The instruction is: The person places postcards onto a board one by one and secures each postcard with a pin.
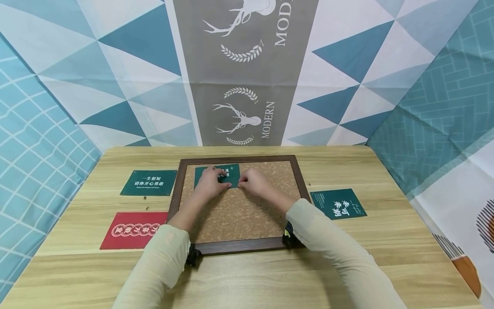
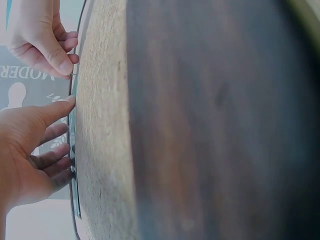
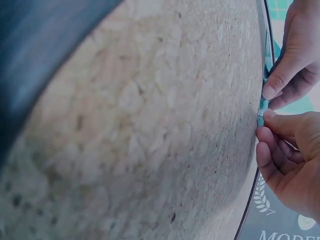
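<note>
A dark green card [image 1: 234, 171] with white lettering lies on the cork board [image 1: 239, 214], near its far left part. My left hand [image 1: 211, 182] rests on the card with its fingers spread, covering much of the lettering. At the card's near right corner, my right hand [image 1: 254, 182] pinches a small thin pin [image 2: 73, 74] between thumb and forefinger. In the right wrist view, the left thumb tip is close beside the right fingertips. Fingers mostly hide the pin.
A dark brown frame [image 1: 239, 246] borders the cork. Left of it lie another green card [image 1: 149, 183] and a red card [image 1: 133, 230]; a third green card [image 1: 338, 204] lies to the right. All are on the wooden table [image 1: 247, 279], before a patterned backdrop [image 1: 247, 73].
</note>
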